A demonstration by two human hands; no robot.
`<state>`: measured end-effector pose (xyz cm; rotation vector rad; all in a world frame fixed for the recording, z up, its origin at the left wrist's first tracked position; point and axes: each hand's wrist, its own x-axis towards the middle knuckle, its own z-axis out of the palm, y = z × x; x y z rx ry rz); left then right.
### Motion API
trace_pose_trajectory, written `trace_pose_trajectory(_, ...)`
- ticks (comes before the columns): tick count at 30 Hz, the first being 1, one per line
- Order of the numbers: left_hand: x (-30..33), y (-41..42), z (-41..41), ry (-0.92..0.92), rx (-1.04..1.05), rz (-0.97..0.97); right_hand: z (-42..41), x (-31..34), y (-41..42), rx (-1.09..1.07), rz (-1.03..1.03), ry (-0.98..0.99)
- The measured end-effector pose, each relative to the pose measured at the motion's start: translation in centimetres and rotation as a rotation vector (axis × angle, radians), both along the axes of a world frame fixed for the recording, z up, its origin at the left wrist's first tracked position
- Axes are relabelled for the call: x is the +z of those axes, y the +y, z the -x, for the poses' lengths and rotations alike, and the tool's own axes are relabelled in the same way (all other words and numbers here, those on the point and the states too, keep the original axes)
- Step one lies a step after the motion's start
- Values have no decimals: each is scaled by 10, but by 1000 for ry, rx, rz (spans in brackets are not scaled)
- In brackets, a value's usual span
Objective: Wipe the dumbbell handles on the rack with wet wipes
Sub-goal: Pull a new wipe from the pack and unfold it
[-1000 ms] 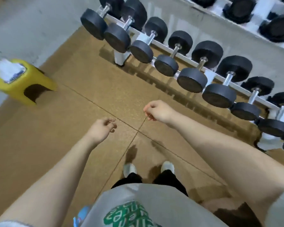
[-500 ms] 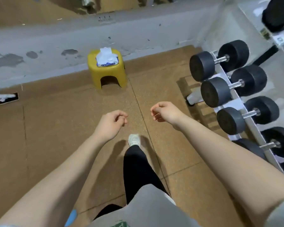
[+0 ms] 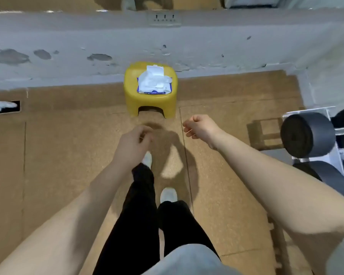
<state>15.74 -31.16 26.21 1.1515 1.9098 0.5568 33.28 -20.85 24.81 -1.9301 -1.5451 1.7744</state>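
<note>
Ahead by wall, wipes pack (image 3: 154, 84) on stool (image 3: 150, 102); both hands' fingers loosely curled, holding nothing.

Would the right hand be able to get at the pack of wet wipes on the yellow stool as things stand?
Probably yes: the right hand holds nothing, and only bare floor lies between it and the wet wipes atop the yellow stool, though a step closer looks needed.

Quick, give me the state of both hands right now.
Left hand: fingers loosely curled, holding nothing.
Right hand: fingers loosely curled, holding nothing.
</note>
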Motion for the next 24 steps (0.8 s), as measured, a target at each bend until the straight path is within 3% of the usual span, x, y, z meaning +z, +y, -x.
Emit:
trace_pose_trajectory(7,-120,140,66,-30,-28,-30,55,-119,123,84,-231,-106)
trace_pose_trajectory(16,-279,269,118,94,-128,-148,124,-275,243,355,-538,-355)
trace_pose_trajectory(21,-330,301,128,202,-84,-172,135,-312,265,434,-655,-562)
trace_pose_trajectory(24,-342,312,131,253,-53,-96,138,-317,274,361,-720,-537)
